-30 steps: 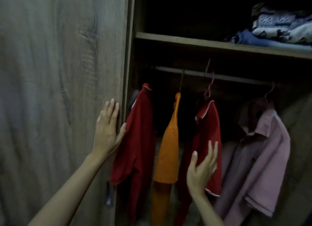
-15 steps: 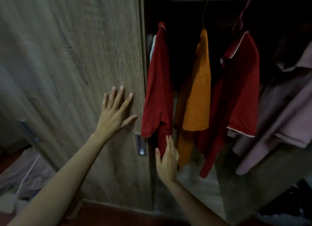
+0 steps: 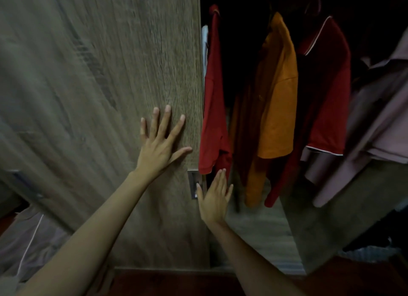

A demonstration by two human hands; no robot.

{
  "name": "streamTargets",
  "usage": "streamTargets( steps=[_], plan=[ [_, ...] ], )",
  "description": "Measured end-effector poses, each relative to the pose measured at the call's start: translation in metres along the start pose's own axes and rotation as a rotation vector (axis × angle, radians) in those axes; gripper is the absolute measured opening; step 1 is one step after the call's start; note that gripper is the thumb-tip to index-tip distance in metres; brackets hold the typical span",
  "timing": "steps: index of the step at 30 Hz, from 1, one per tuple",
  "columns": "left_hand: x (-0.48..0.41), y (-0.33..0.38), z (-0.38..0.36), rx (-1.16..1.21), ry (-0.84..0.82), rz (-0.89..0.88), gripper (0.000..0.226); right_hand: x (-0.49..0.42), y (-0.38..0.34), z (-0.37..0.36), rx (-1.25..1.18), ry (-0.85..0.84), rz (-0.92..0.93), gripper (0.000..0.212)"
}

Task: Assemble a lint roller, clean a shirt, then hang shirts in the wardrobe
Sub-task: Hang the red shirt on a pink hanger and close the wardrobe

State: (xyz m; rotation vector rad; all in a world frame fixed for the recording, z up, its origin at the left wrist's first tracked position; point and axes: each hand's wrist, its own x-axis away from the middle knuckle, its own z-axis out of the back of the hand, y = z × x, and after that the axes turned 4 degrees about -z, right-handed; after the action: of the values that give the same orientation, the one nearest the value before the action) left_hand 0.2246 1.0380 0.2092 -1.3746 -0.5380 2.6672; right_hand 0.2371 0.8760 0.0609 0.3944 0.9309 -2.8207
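Since the earlier frame, the right hand [image 3: 215, 199] has shifted left to the recessed metal handle [image 3: 194, 185]; fingers extended, holding nothing. Left hand [image 3: 160, 144] lies spread flat on the oak-grain wardrobe door [image 3: 110, 74]. Red [image 3: 214, 96] and orange [image 3: 278, 92] shirts hang inside

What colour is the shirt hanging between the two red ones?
Orange. The shirt hangs in the wardrobe, plainest in the head view.

Wardrobe [image 3: 262, 225] open, wood-grain floor panel bare. Hanging inside, left to right from door edge [image 3: 199, 96]: red shirt [image 3: 215, 110] just beside door, orange shirt [image 3: 278, 101], red shirt w/ white trim [image 3: 329, 96], pink shirts [image 3: 375, 110] far right.
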Motion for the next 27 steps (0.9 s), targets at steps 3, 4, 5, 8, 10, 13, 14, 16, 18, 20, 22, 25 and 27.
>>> streamTargets(
  steps=[3,4,5,8,10,13,14,16,18,20,22,25,27],
  plan=[
    [-0.002,0.003,0.000,0.023,0.006,-0.005,0.085,-0.003,0.004,0.003,0.034,-0.006,0.027,0.085],
    [-0.003,0.004,0.001,0.029,0.008,-0.008,0.085,-0.003,0.006,0.004,0.043,-0.003,0.031,0.085],
    [-0.003,0.006,0.001,0.031,0.011,-0.011,0.085,-0.004,0.008,0.004,0.048,0.004,0.029,0.085],
    [-0.008,0.014,0.000,0.031,0.023,-0.028,0.083,-0.005,0.015,0.006,0.038,0.032,-0.005,0.086],
    [-0.012,0.022,0.000,0.040,0.028,-0.048,0.083,-0.006,0.022,0.009,0.035,0.043,-0.032,0.089],
    [-0.019,0.036,0.001,0.061,0.031,-0.089,0.081,-0.008,0.036,0.015,0.052,0.062,-0.072,0.088],
    [-0.022,0.041,0.002,0.070,0.030,-0.106,0.081,-0.009,0.042,0.017,0.050,0.068,-0.084,0.089],
    [-0.029,0.053,0.002,0.079,0.026,-0.138,0.079,-0.012,0.053,0.023,0.041,0.086,-0.108,0.088],
    [-0.036,0.066,0.000,0.081,0.023,-0.164,0.078,-0.016,0.065,0.032,0.040,0.105,-0.127,0.087],
    [-0.045,0.080,0.000,0.082,0.028,-0.189,0.077,-0.020,0.078,0.041,0.041,0.121,-0.147,0.084],
    [-0.054,0.095,-0.001,0.075,0.043,-0.221,0.076,-0.024,0.092,0.050,0.031,0.139,-0.178,0.081],
    [-0.068,0.119,-0.003,0.086,0.054,-0.273,0.074,-0.031,0.116,0.064,0.031,0.156,-0.222,0.080],
    [-0.078,0.135,-0.003,0.090,0.066,-0.300,0.072,-0.035,0.131,0.074,0.039,0.183,-0.247,0.084]
  ],
)
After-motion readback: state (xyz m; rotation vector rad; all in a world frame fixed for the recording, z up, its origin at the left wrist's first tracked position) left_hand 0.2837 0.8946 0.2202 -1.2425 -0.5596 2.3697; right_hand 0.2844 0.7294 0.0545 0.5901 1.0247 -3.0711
